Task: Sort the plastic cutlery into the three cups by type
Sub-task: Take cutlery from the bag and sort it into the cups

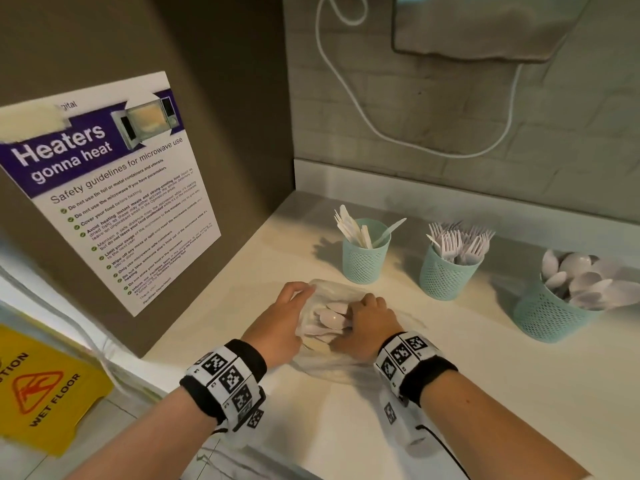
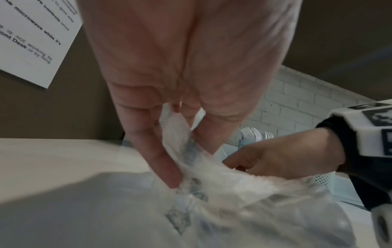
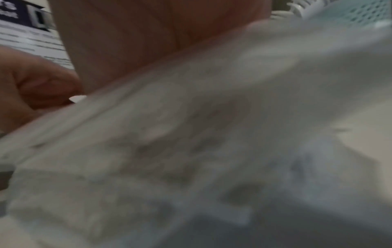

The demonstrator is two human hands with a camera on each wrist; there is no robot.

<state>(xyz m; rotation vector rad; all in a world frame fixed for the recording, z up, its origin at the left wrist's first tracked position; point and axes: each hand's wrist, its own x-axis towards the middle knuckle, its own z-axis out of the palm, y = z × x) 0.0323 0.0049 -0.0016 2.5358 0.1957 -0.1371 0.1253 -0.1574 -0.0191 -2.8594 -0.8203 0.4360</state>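
Note:
A clear plastic bag (image 1: pixel 323 288) lies on the white counter (image 1: pixel 467 375) with white spoons (image 1: pixel 332 317) inside. My left hand (image 1: pixel 304 289) pinches the bag's open edge (image 2: pixel 186 147) and holds it up. My right hand (image 1: pixel 356 311) is inside the bag's mouth, fingers curled over the spoons. Behind stand three teal mesh cups: the knife cup (image 1: pixel 365 261) on the left, the fork cup (image 1: pixel 445 275) in the middle, the spoon cup (image 1: pixel 550 317) on the right. The right wrist view is blurred and shows mostly bag (image 3: pixel 212 134).
A brown side wall with a microwave safety poster (image 1: pixel 104 188) closes the counter's left side. A white cable (image 1: pixel 346 88) hangs on the brick back wall. A yellow wet-floor sign (image 1: pixel 45 389) stands on the floor at the lower left.

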